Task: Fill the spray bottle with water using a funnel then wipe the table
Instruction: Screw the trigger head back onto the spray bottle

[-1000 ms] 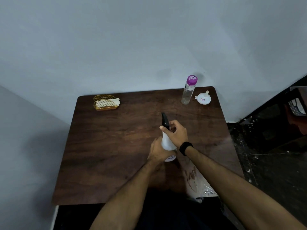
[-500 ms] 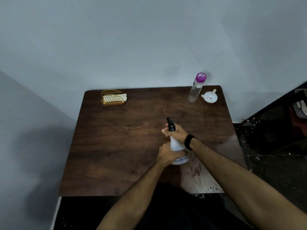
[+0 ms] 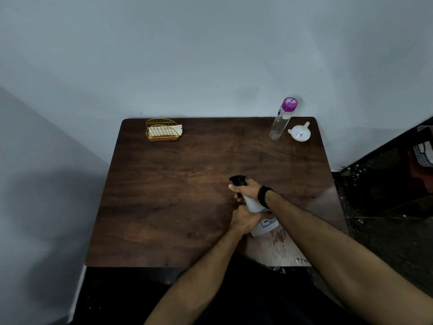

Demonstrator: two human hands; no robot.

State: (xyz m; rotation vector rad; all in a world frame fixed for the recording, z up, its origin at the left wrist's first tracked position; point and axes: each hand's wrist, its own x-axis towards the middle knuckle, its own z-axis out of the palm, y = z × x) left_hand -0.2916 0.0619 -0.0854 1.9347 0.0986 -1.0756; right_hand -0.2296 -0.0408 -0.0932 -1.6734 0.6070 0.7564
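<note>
Spray bottle (image 3: pixel 256 207) stands tilted near the table's (image 3: pixel 164 195) front right; left hand (image 3: pixel 243 220) grips its white body, fingers curled; right hand (image 3: pixel 246 190) wraps the black spray head (image 3: pixel 237 180), wrist bent.

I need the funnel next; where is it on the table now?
In the head view, the funnel lies at the table's far right corner, just right of the purple-capped bottle, far from both hands.

Bare forearms, black wristband (image 3: pixel 264 195), possibly beaded
</note>
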